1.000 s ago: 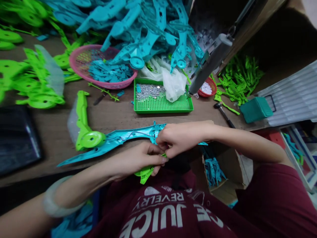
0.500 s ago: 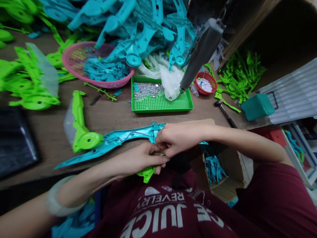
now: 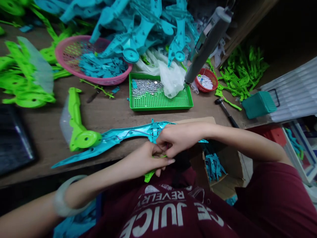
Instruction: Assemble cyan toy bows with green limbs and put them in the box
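The green part [image 3: 149, 176], pinched in the left hand [image 3: 151, 159] just off the near edge of the table [image 3: 111, 112], looks light, stiff and slightly slick, likely best taken by its rim, while the right hand [image 3: 178, 137] curls close by, its hold impossible to tell.

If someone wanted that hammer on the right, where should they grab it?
Probably by the dark end of the hammer's handle, from above on the worker's side. It lies with its head at the far end and that slim grip pointing back toward the worker, so fingers could wrap across it. A green strip lies close beside the head.
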`<state>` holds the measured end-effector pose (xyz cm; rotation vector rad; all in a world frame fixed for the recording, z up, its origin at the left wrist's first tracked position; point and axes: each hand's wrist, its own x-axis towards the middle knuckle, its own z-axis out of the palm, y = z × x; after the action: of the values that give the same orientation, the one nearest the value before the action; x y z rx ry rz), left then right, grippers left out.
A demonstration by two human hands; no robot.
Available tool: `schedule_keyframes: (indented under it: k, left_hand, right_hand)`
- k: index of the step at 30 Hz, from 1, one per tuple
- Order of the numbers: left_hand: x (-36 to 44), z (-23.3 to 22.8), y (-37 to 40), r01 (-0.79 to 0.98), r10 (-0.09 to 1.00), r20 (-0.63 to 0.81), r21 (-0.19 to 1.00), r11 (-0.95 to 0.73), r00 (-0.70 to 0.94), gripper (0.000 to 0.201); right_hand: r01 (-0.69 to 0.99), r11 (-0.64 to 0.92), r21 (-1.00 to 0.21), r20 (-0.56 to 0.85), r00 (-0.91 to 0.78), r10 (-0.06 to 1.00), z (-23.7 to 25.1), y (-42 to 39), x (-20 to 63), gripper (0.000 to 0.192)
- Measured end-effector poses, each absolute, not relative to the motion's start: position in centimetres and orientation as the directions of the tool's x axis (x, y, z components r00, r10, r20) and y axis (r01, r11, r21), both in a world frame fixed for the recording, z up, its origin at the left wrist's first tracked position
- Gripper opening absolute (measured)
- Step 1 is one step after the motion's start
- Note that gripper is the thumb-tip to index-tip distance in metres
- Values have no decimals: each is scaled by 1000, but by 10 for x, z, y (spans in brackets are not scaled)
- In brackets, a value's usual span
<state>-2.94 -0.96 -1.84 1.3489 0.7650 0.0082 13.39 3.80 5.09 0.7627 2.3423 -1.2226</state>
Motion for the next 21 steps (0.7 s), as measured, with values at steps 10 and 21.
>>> schedule_keyframes:
  k: [10,21]
  left_hand:
    - [-24,-24,-11,334,455,-454,886,321,766,27]
    - [-14,-36,-29,200,473,-547,773,602,691,36]
  right_hand:
    - [595,641,-484,-555,-775,301,57,26,132,18]
    - [633,606,-482,-465,-771,436,60,23,160,11]
